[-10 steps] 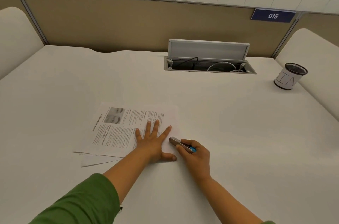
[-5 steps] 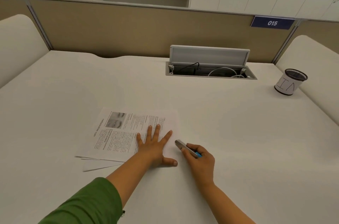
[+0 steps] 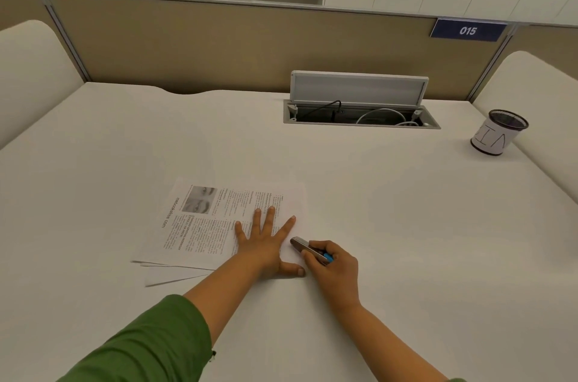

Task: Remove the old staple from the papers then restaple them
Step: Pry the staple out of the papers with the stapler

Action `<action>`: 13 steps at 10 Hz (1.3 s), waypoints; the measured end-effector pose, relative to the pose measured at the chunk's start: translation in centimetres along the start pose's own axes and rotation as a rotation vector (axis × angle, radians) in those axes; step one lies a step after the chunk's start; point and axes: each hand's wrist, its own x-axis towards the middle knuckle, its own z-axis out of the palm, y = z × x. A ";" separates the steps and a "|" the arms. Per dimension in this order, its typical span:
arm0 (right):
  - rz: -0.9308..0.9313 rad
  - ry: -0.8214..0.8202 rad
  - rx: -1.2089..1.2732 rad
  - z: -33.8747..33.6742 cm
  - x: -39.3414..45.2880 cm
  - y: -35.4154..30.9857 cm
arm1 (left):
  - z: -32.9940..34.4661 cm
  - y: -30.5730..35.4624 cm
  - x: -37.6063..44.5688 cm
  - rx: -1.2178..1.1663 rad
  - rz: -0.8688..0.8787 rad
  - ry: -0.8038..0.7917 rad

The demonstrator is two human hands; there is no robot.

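- Papers [image 3: 203, 225] stay pinned flat under the spread left hand [image 3: 266, 244].
- Right hand [image 3: 334, 266], closed around the stapler [image 3: 308, 248], should keep its nose square at the corner.

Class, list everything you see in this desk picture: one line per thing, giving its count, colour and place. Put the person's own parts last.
papers: one loose stack, white with black print, near-centre of the desk.
small tool: one, metallic with a blue end, at the papers' right edge.
mesh cup: one, black with a white paper wrap, far right.
cable box: one, grey, lid up, cables inside, at the desk's far edge.
number sign: one, blue, reads 015, on the partition.
desk: one, white.
sleeve: one, green, lower left.
left hand: flat, fingers spread, pressing the papers.
right hand: grip closed on the small tool.
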 end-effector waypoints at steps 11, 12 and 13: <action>0.281 0.298 0.514 -1.3 0.9 -0.3 | -8.1 -1.0 1.2 -0.577 -0.318 0.246; 0.285 0.301 0.532 -1.5 0.9 -0.2 | -7.9 -3.3 0.6 -0.196 -0.088 0.175; 0.282 0.296 0.550 -1.6 1.0 -0.3 | -6.4 -5.3 0.2 0.013 0.017 -0.066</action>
